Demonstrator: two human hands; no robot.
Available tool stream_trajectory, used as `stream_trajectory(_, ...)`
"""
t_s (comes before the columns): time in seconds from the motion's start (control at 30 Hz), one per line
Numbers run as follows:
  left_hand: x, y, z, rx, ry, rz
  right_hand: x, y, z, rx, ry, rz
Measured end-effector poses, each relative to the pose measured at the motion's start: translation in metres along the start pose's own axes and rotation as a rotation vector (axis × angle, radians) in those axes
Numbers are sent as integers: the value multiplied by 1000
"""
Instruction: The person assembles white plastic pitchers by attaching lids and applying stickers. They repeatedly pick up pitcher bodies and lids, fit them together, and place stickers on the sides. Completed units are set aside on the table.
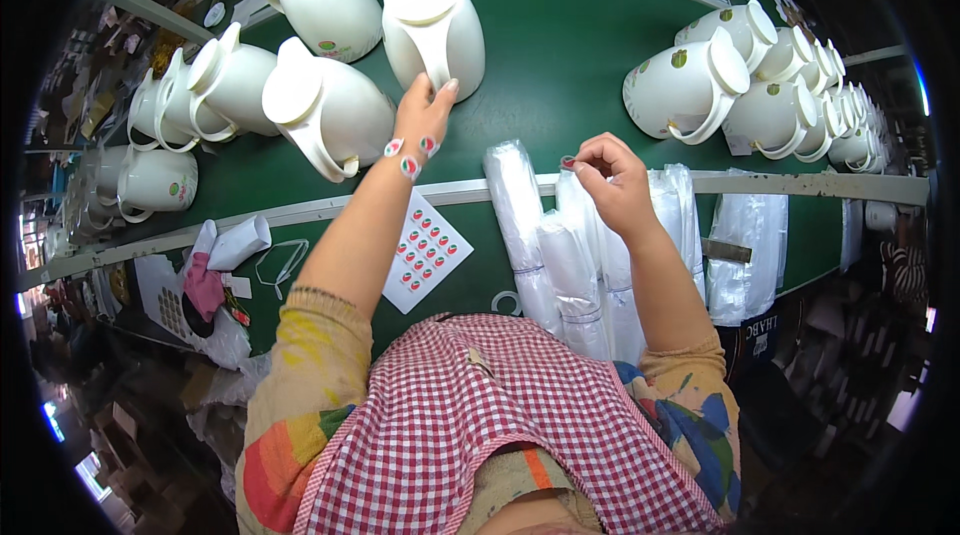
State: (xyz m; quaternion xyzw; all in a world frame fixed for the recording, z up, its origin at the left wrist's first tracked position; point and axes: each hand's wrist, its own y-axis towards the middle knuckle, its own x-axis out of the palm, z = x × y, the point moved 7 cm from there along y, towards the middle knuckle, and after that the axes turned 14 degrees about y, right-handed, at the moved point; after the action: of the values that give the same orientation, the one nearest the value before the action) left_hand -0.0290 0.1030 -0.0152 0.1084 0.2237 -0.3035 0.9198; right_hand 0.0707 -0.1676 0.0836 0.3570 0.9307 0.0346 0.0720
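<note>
My left hand (425, 113) is closed round the lower handle of a white thermos jug (462, 40), which stands upright on the green work surface. Several round red, green and white stickers (409, 166) cling to my left wrist. Further right, my right hand (617, 185) pinches one small round sticker (568, 163) between thumb and fingertips, apart from the jug. Below my left forearm lies a white sheet (432, 253) with rows of the same stickers. Another white jug (325, 107) stands close to the left of my left hand.
More white jugs crowd the left side, and rows of them (685, 85) fill the right. Rolled clear plastic bags (575, 280) lie over the metal rail (800, 185) at the near edge. A pink cloth (203, 280) and a white strap (285, 265) lie lower left.
</note>
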Motion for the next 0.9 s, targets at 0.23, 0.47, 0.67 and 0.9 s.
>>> stream_trajectory(0.23,-9,22,108,-157,-426,-389,-13,-6,1,70,181,-35)
stream_trajectory(0.47,13,-48,138,-363,-616,-547,15,-38,-26,225,236,-242)
stream_trajectory(0.67,46,-68,121,-434,-637,-652,23,-60,-27,387,259,-252)
stream_trajectory(0.9,58,-61,129,-399,-607,-681,-12,-38,15,760,216,-290)
